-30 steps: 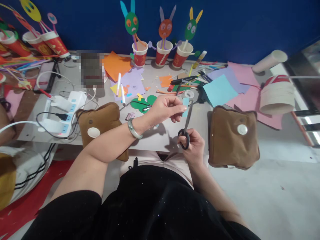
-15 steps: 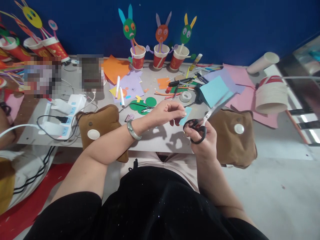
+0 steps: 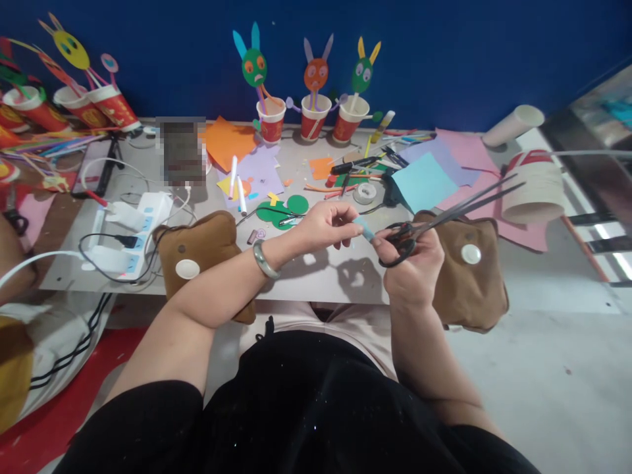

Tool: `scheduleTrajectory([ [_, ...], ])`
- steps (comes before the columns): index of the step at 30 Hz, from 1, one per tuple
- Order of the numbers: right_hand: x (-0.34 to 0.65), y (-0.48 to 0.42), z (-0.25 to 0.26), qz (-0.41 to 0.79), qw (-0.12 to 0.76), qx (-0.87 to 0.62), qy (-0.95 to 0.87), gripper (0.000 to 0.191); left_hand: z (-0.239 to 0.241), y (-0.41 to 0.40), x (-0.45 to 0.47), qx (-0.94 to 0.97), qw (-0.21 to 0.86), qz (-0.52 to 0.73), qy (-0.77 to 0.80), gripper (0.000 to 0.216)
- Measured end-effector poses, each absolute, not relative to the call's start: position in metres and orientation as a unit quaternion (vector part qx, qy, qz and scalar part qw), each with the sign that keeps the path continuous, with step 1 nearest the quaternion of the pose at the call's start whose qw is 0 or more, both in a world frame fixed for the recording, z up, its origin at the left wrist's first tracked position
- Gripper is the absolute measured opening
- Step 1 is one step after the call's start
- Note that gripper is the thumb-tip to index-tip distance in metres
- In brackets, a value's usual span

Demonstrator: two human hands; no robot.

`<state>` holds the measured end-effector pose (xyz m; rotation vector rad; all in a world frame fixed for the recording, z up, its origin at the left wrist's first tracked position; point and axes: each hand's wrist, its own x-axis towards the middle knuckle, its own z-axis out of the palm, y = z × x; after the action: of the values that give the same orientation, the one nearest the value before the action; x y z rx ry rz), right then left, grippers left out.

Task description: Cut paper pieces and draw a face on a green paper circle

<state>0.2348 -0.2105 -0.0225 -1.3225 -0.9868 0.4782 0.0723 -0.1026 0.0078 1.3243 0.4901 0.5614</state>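
Observation:
Between finger and thumb, my left hand (image 3: 330,225) pinches one end of a small light-blue paper piece (image 3: 365,228). My right hand (image 3: 415,266) holds black-handled scissors (image 3: 447,217), their blades slightly apart and pointing up to the right, away from the paper. The right thumb and fingertips are at the other end of the blue piece, seemingly touching it. Behind the hands lie green paper circles (image 3: 297,205), a roll of tape (image 3: 365,193) and a larger light-blue sheet (image 3: 425,183).
Along the blue wall stand red paper cups (image 3: 316,122) with paper-faced figures. A brown cushion (image 3: 197,247) lies on the left, a brown pouch (image 3: 467,270) on the right. A power strip (image 3: 148,227) with cables, pink paper (image 3: 528,230) and cardboard tubes (image 3: 513,125) flank the work area.
The scissors have swung down and right, away from the left hand. My right hand has moved slightly right, its fingertips now at the blue paper piece, which has tilted.

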Motion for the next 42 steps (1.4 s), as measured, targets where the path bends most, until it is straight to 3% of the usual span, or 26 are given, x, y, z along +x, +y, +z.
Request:
scheduleTrajectory([
  [4, 0.240, -0.212, -0.019, 0.199, 0.657, -0.581, -0.438, 0.035, 0.008, -0.103, 0.071, 0.613, 0.727, 0.222, 0.216, 0.049],
  [12, 0.234, -0.215, -0.018, 0.201, 0.635, -0.594, -0.450, 0.049, -0.003, -0.103, 0.073, 0.628, 0.718, 0.219, 0.206, 0.049],
  [23, 0.234, -0.214, -0.014, 0.187, 0.616, -0.593, -0.484, 0.052, -0.001, -0.106, 0.073, 0.663, 0.680, 0.218, 0.225, 0.018],
  [35, 0.262, -0.213, -0.015, 0.133, 0.665, -0.601, -0.423, 0.054, 0.008, -0.099, 0.071, 0.685, 0.627, 0.232, 0.289, 0.020],
  [38, 0.264, -0.216, -0.014, 0.153, 0.645, -0.609, -0.435, 0.054, 0.003, -0.097, 0.071, 0.696, 0.612, 0.250, 0.280, 0.008],
  [42, 0.252, -0.218, -0.013, 0.226, 0.592, -0.607, -0.481, 0.050, -0.002, -0.097, 0.071, 0.734, 0.607, 0.209, 0.223, 0.019],
])
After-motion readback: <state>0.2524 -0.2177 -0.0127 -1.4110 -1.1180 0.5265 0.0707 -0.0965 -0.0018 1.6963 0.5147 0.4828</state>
